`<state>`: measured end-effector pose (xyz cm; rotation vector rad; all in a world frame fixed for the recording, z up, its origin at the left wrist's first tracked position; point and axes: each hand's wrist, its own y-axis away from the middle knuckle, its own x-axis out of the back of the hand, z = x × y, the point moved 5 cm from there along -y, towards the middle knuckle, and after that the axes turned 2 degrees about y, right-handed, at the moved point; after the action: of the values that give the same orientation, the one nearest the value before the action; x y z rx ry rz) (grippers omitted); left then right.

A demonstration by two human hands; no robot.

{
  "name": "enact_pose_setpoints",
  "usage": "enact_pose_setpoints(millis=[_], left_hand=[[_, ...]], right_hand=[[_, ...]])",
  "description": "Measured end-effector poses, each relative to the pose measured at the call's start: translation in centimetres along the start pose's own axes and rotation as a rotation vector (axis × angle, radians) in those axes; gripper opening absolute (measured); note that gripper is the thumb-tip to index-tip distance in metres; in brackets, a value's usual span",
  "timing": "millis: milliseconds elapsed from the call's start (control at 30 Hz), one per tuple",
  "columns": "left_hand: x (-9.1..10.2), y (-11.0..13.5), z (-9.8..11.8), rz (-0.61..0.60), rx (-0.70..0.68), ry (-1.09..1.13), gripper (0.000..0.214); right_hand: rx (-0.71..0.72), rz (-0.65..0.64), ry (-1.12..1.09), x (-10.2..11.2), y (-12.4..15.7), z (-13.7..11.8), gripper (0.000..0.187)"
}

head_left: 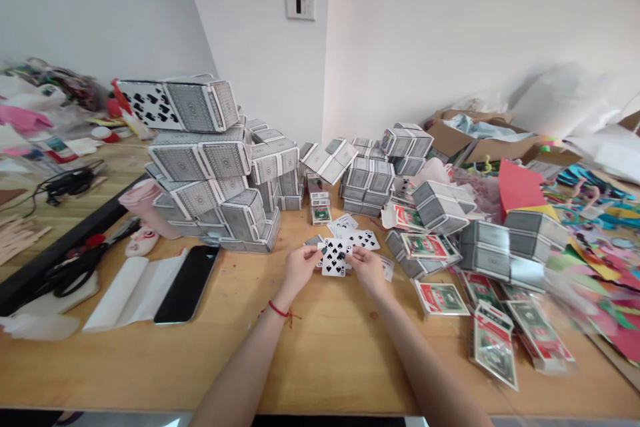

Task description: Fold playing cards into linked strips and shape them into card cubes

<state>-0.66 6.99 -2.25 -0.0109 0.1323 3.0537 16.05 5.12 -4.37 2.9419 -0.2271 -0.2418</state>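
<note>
My left hand (301, 269), with a red string bracelet at the wrist, pinches the left edge of a face-up spade playing card (334, 260). On the card's right edge, the fingers of my right hand (369, 269) are closed too. Another card seems to lie behind it, mostly hidden. Just beyond, loose face-up cards (364, 239) are scattered on the wooden table (320, 360). Farther back stand small upright card packs (321, 212). A tall stack of box shapes folded from cards (225, 160) rises at the left, and a lower folded-card stack (367, 177) stands right of centre.
Several red and green card boxes (443, 298) and folded-card blocks (484, 250) lie at the right. Coloured paper scraps (605, 267) crowd the far right. On the left are a black phone (187, 283), a white paper roll (133, 290) and black scissors (75, 263).
</note>
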Motion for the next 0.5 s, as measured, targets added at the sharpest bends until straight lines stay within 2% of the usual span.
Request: enact_pose_setpoints(millis=[100,200,500], left_hand=[[-0.1,0.1,-0.2,-0.032,0.116,0.216,0.021],[-0.1,0.3,-0.2,-0.125,0.207,0.374,0.025],[-1.0,1.1,0.0,-0.32,0.308,0.506,0.025]], right_hand=[[0.002,0.025,0.003,0.1,0.1,-0.2,0.029],[-0.009,0.025,-0.021,0.1,0.3,-0.5,0.029],[-0.008,0.016,-0.035,0.1,0.6,-1.2,0.029]])
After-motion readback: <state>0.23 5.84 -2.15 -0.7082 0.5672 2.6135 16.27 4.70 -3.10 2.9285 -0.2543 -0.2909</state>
